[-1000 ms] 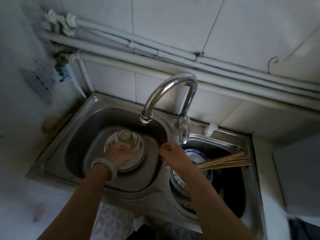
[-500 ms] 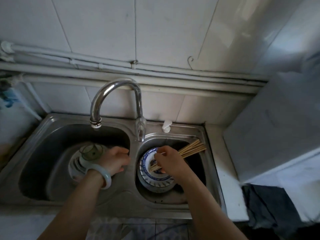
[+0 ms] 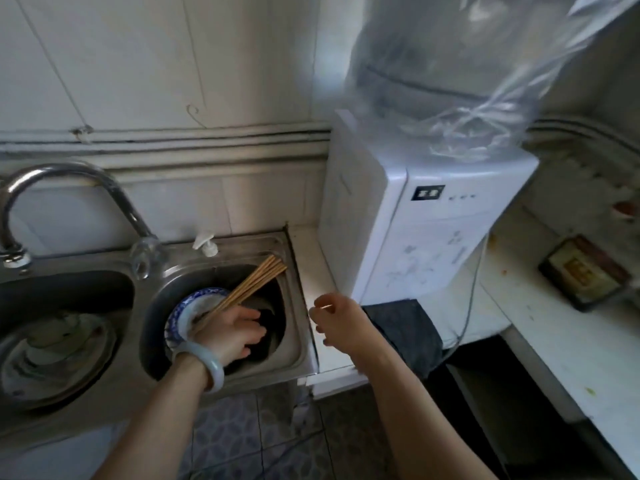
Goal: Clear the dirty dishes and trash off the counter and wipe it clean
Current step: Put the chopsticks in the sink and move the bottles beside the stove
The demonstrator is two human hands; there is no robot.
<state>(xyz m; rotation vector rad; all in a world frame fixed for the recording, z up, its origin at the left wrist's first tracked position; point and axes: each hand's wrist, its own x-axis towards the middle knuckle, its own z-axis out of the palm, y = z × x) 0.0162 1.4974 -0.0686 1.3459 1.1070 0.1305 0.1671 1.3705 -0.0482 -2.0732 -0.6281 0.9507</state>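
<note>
Head view, and the left grip [image 3: 232, 332] is down in the right basin of the steel double sink [image 3: 294, 341]. Its fingers are stretched out and hold nothing, just beside the blue-and-white patterned bowl [image 3: 188, 310]. The bundle of brown wooden chopsticks [image 3: 256, 284] lies across that bowl, long axis running up and right to the sink rim. The right grip [image 3: 337, 318] hovers over the white desk [image 3: 323, 271], fingers loosely curled, apparently empty. The dark grey cloth [image 3: 405, 327] drapes over the desk edge just to its right. The right grip is nearer, so I'd expect it to take the cloth.
</note>
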